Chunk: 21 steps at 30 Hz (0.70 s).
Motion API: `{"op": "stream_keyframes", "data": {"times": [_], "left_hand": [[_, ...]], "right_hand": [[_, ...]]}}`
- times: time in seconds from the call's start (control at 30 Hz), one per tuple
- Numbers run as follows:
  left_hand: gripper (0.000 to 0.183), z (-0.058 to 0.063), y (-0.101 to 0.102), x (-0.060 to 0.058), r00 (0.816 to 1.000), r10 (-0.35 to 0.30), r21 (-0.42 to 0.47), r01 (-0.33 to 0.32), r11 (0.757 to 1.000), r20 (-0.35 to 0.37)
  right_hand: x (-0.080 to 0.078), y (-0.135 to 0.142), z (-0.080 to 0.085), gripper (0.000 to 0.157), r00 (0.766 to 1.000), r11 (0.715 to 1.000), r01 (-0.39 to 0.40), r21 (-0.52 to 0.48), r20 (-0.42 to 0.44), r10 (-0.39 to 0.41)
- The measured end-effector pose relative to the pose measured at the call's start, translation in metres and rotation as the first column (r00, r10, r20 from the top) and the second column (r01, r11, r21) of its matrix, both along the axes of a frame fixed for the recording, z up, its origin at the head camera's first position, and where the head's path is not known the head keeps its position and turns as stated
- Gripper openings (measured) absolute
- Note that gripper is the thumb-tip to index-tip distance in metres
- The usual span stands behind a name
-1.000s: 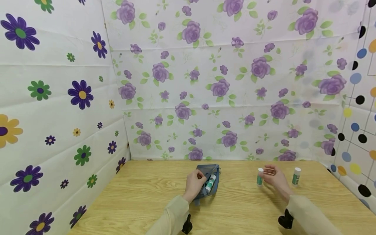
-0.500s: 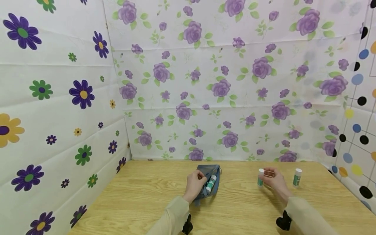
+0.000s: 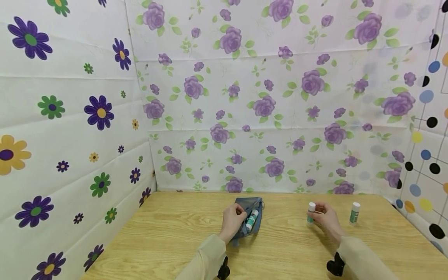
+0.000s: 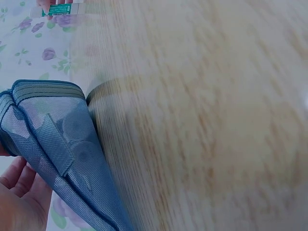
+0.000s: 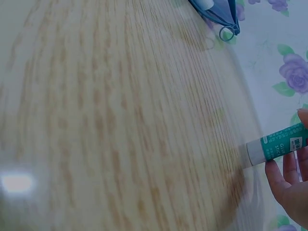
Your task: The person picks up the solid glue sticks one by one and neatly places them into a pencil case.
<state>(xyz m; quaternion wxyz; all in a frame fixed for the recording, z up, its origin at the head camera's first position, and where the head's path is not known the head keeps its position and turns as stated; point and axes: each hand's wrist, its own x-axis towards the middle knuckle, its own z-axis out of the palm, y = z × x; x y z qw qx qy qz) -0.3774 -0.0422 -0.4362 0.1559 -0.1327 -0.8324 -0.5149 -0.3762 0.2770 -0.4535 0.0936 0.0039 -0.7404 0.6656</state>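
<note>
My left hand [image 3: 231,221] grips the near left side of a blue mesh zip pouch [image 3: 247,201], which is unzipped and lies on the table. Inside its opening a green-and-white glue stick [image 3: 251,220] leans at a slant. The left wrist view shows the pouch's mesh side [image 4: 79,130] and its zip edge, with fingers partly hidden behind it. To the right, my right hand [image 3: 328,221] pinches a second glue stick [image 5: 281,143] between thumb and fingers; it stands upright, white cap up, close over the tabletop.
A third glue stick [image 3: 354,213] stands upright to the right of my right hand. The wooden table [image 3: 168,229] ends at a floral cloth backdrop [image 3: 224,97], with patterned cloth on both sides.
My right hand has closed in on the glue stick, a digit now crossing its front. The left hand and pouch have stayed put. The head view has shifted slightly.
</note>
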Motion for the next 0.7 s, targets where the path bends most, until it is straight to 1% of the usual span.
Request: {"op": "stream_keyframes", "data": {"times": [0.13,0.27,0.37,0.5,0.6,0.7], "left_hand": [[0.007,0.0001,0.0005,-0.0008,1.000,0.012,-0.008,-0.012,1.000,0.012],[0.007,-0.0007,0.0005,-0.0012,1.000,0.014,-0.010,-0.014,1.000,0.013],[0.007,-0.0005,0.0005,-0.0009,1.000,0.011,-0.004,-0.010,1.000,0.013],[0.007,-0.0001,0.0004,-0.0002,1.000,0.004,0.004,-0.004,1.000,0.015],[0.007,-0.0004,0.0002,-0.0002,1.000,0.002,0.002,-0.002,1.000,0.012],[0.007,-0.0001,0.0000,0.0000,1.000,0.003,0.001,-0.003,1.000,0.012]], "right_hand": [[-0.0003,0.0017,-0.0018,0.056,1.000,1.000,-0.020,-0.022,-0.011,0.020],[-0.0053,0.0039,-0.0080,0.050,1.000,0.998,0.000,-0.057,-0.003,0.000],[-0.0062,0.0042,-0.0101,0.048,1.000,0.999,0.004,-0.040,-0.009,-0.005],[-0.0024,0.0025,-0.0063,0.050,1.000,1.000,-0.010,0.000,-0.018,0.010],[-0.0011,0.0016,-0.0032,0.049,1.000,1.000,-0.001,-0.023,0.008,0.001],[0.0002,0.0013,-0.0007,0.050,1.000,1.000,-0.006,-0.029,0.013,0.007]]}}
